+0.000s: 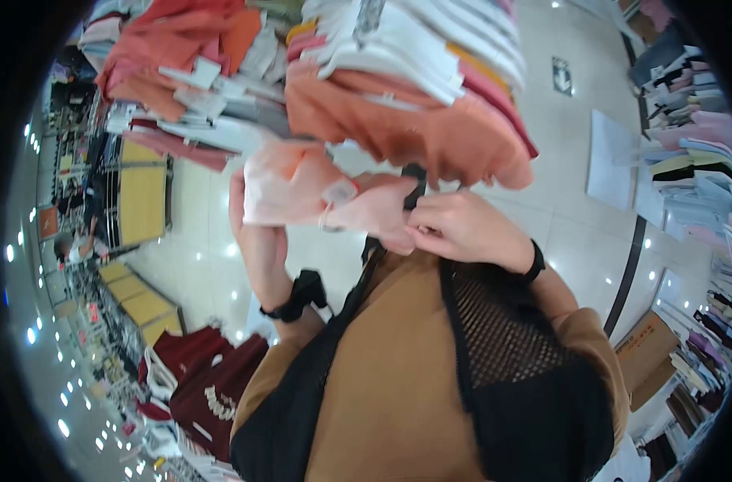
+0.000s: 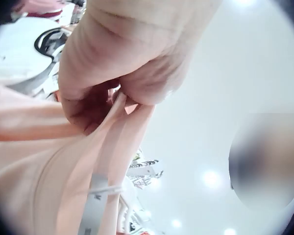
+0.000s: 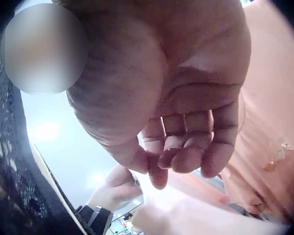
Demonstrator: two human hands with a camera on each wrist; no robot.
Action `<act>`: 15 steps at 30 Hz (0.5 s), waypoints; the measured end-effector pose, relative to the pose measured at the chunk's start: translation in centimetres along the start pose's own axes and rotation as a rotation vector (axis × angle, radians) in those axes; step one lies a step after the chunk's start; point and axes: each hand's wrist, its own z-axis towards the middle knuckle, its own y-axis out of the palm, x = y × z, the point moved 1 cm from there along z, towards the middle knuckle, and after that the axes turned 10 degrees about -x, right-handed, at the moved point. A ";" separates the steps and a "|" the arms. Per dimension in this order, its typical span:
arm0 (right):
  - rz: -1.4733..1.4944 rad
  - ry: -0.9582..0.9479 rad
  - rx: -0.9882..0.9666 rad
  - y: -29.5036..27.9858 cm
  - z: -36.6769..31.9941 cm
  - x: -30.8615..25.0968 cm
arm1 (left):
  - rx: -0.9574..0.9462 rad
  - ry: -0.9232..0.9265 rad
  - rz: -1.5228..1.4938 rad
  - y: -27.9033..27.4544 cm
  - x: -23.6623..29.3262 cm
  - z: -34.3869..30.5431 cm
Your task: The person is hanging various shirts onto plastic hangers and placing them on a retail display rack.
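Observation:
A pale pink garment (image 1: pixel 289 193) is spread between the two hands at chest height, with a white tag (image 1: pixel 339 191) hanging on its front. At its left end the left hand (image 1: pixel 261 251) grips the cloth, partly hidden behind it. In the left wrist view, the left thumb and fingers pinch a fold, and a clear size strip (image 2: pixel 95 198) marked M runs down the fabric below. The right hand (image 1: pixel 466 229) pinches the garment's other end with bent fingers. The right wrist view shows these fingers (image 3: pixel 188 159) curled close above the pale cloth (image 3: pixel 186 208).
Just ahead hang coral shirts (image 1: pixel 366 112) and white shirts (image 1: pixel 418 48) on a rack, with orange-red garments (image 1: pixel 181 48) to the left. Maroon tops (image 1: pixel 221 386) hang at the lower left. Folded clothes (image 1: pixel 699 153) fill shelves on the right, near a cardboard box (image 1: pixel 647 353).

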 end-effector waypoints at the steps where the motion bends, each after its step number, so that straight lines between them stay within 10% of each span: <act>1: -0.006 0.079 -0.004 -0.3 -0.2 0.4 | -0.027 0.026 -0.017 -0.6 -0.1 0.5; 9: -0.050 0.105 0.599 -9.7 -0.6 1.9 | 0.105 0.029 0.502 -1.6 -0.3 1.2; 15: -0.409 0.110 0.679 -14.2 3.5 6.1 | -0.093 -0.141 1.066 -4.0 -1.5 2.1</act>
